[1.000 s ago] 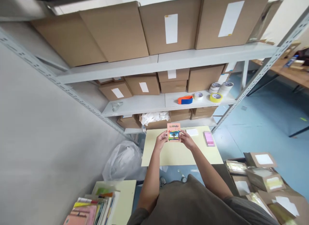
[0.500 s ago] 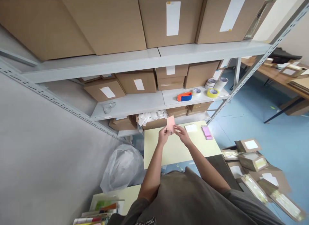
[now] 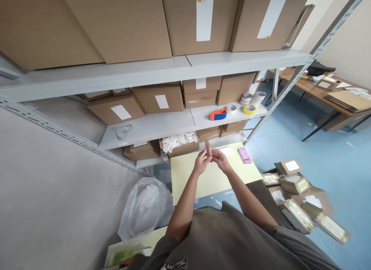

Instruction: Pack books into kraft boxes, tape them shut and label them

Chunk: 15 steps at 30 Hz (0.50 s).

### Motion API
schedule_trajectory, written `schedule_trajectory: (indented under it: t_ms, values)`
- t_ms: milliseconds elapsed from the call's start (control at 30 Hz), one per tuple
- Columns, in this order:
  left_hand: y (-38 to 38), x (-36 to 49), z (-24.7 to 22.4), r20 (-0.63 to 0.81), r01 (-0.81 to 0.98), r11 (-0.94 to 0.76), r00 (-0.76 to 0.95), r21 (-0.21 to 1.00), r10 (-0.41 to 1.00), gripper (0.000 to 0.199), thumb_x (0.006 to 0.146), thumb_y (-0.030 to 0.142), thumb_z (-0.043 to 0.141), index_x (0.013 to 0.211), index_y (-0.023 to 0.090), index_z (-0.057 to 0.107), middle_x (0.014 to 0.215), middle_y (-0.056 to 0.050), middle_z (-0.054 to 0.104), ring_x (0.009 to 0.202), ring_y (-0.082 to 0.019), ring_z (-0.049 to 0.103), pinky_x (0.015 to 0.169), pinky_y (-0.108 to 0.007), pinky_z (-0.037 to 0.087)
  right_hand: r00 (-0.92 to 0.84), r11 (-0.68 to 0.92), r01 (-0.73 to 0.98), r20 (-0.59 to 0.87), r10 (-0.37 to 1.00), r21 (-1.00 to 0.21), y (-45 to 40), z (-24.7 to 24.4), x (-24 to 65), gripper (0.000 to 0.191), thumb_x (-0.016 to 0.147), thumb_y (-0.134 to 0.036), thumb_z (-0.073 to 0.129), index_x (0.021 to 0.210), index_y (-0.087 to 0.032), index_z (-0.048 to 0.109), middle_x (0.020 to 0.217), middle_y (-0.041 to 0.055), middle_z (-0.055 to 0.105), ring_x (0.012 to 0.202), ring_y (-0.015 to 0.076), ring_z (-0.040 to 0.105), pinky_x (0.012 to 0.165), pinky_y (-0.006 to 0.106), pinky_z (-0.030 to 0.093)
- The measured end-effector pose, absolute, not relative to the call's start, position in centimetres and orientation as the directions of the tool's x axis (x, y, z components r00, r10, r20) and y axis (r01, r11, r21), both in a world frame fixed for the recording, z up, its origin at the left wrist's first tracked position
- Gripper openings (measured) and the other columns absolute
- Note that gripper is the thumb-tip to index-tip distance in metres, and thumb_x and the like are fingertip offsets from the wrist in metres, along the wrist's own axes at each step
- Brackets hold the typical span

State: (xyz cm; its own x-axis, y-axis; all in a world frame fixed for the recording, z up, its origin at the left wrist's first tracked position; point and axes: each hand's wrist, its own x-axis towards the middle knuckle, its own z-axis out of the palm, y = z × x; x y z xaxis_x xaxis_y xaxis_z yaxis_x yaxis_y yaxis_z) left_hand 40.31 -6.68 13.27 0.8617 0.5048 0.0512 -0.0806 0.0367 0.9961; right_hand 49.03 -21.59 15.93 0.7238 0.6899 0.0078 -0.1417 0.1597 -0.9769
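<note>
Turned since the earlier frame: one small pink packet (image 3: 208, 147), its broad face then towards the camera, now nearly edge-on, upright, just below the centre of the frame.

Handling, as judged: light; thin and fairly stiff, likely card or paper; smooth-faced, with corners and edges liable to crease. Best hold: opposite edges or lower corners, by light fingertip pinch.

Position: between both hands, its top projecting above the fingers, clear of the table beneath. Left hand (image 3: 201, 162): fingers curled, closed on the lower left part. Right hand (image 3: 220, 161): partly closed, fingertips at the lower right edge, apparently sharing the hold; exact contact partly hidden.

Surroundings: pale yellow table (image 3: 214, 181), under the hands; white flat item (image 3: 227, 150) and blurred-out pink item (image 3: 245, 155), both to the right upon it. Above, on a grey shelf (image 3: 162, 122): orange-and-blue band (image 3: 218, 115), white tape roll (image 3: 231, 108), yellow tape roll (image 3: 249, 109). Lower left: clear plastic bag (image 3: 145, 210). Lower right: heaped cardboard parcels (image 3: 294, 183).
</note>
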Motion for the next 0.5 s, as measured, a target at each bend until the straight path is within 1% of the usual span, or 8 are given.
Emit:
schedule_trajectory:
  t_ms: [67, 100, 167, 200, 267, 333, 367, 500]
  values:
    - [-7.2, 40.8, 13.9, 0.068, -0.127, 0.094, 0.876, 0.987, 0.477, 0.069, 0.084, 0.047, 0.085, 0.146, 0.021, 0.069, 0.147, -0.014, 0.067, 0.129, -0.031, 0.066, 0.107, -0.046, 0.058, 0.688, 0.131, -0.048, 0.063, 0.723, -0.990, -21.6, 15.9, 49.4, 0.042, 0.078, -0.043, 0.084, 0.116, -0.028, 0.077, 0.129, 0.0085, 0.078, 0.122, 0.0314, 0.070, 0.101, 0.048, 0.057]
    - [-7.1, 40.9, 14.1, 0.060, -0.138, 0.128, 0.875, 0.982, 0.480, 0.069, 0.085, 0.048, 0.084, 0.146, 0.020, 0.069, 0.144, -0.013, 0.069, 0.129, -0.031, 0.067, 0.108, -0.046, 0.057, 0.707, 0.111, -0.004, 0.076, 0.703, -0.994, -21.6, 15.9, 49.8, 0.039, 0.079, -0.045, 0.083, 0.114, -0.028, 0.078, 0.130, 0.0085, 0.077, 0.126, 0.0314, 0.068, 0.104, 0.048, 0.056]
    - [-6.5, 41.0, 14.4, 0.010, -0.127, 0.215, 0.881, 0.968, 0.474, 0.068, 0.084, 0.050, 0.084, 0.144, 0.020, 0.070, 0.139, -0.013, 0.072, 0.123, -0.030, 0.069, 0.106, -0.045, 0.058, 0.797, 0.056, 0.048, 0.072, 0.600, -0.997, -21.9, 15.7, 50.7, 0.039, 0.080, -0.047, 0.081, 0.114, -0.029, 0.078, 0.132, 0.0088, 0.076, 0.126, 0.0312, 0.067, 0.102, 0.047, 0.057]
    - [-6.1, 40.9, 14.5, -0.024, -0.110, 0.260, 0.886, 0.959, 0.464, 0.069, 0.083, 0.050, 0.085, 0.143, 0.020, 0.070, 0.138, -0.013, 0.073, 0.120, -0.029, 0.070, 0.103, -0.044, 0.060, 0.834, 0.032, 0.040, 0.051, 0.549, -0.999, -22.0, 15.6, 51.3, 0.042, 0.079, -0.048, 0.082, 0.116, -0.028, 0.078, 0.130, 0.0092, 0.076, 0.123, 0.0310, 0.068, 0.099, 0.047, 0.059]
    - [-5.4, 40.6, 14.4, -0.091, -0.066, 0.326, 0.892, 0.943, 0.442, 0.070, 0.080, 0.049, 0.088, 0.142, 0.022, 0.071, 0.140, -0.012, 0.072, 0.113, -0.026, 0.072, 0.094, -0.038, 0.062, 0.851, 0.016, -0.038, -0.024, 0.525, -0.999, -22.2, 15.3, 52.2, 0.051, 0.074, -0.047, 0.085, 0.120, -0.026, 0.076, 0.119, 0.0089, 0.078, 0.109, 0.0297, 0.071, 0.091, 0.045, 0.062]
    - [-4.9, 40.4, 13.9, -0.139, -0.031, 0.354, 0.885, 0.935, 0.445, 0.070, 0.078, 0.047, 0.089, 0.141, 0.023, 0.072, 0.137, -0.012, 0.072, 0.107, -0.023, 0.073, 0.088, -0.034, 0.062, 0.815, 0.042, -0.152, -0.101, 0.571, -0.988, -22.2, 14.7, 52.9, 0.055, 0.069, -0.046, 0.088, 0.118, -0.024, 0.075, 0.103, 0.0066, 0.079, 0.095, 0.0271, 0.073, 0.086, 0.045, 0.063]
    - [-4.7, 40.3, 13.6, -0.157, -0.017, 0.353, 0.874, 0.936, 0.459, 0.070, 0.077, 0.046, 0.090, 0.140, 0.022, 0.072, 0.133, -0.012, 0.074, 0.104, -0.022, 0.074, 0.087, -0.033, 0.061, 0.799, 0.055, -0.199, -0.130, 0.587, -0.978, -22.1, 14.3, 53.1, 0.055, 0.067, -0.045, 0.089, 0.115, -0.023, 0.076, 0.098, 0.0053, 0.078, 0.090, 0.0260, 0.073, 0.085, 0.044, 0.063]
    - [-3.7, 39.9, 11.0, -0.217, 0.049, 0.326, 0.837, 0.944, 0.503, 0.072, 0.074, 0.039, 0.092, 0.140, 0.019, 0.073, 0.113, -0.009, 0.077, 0.095, -0.020, 0.074, 0.085, -0.034, 0.062, 0.786, 0.029, -0.296, -0.226, 0.575, -0.955, -21.6, 11.4, 53.3, 0.051, 0.062, -0.044, 0.091, 0.105, -0.022, 0.075, 0.090, 0.0027, 0.075, 0.083, 0.0236, 0.071, 0.083, 0.043, 0.062]
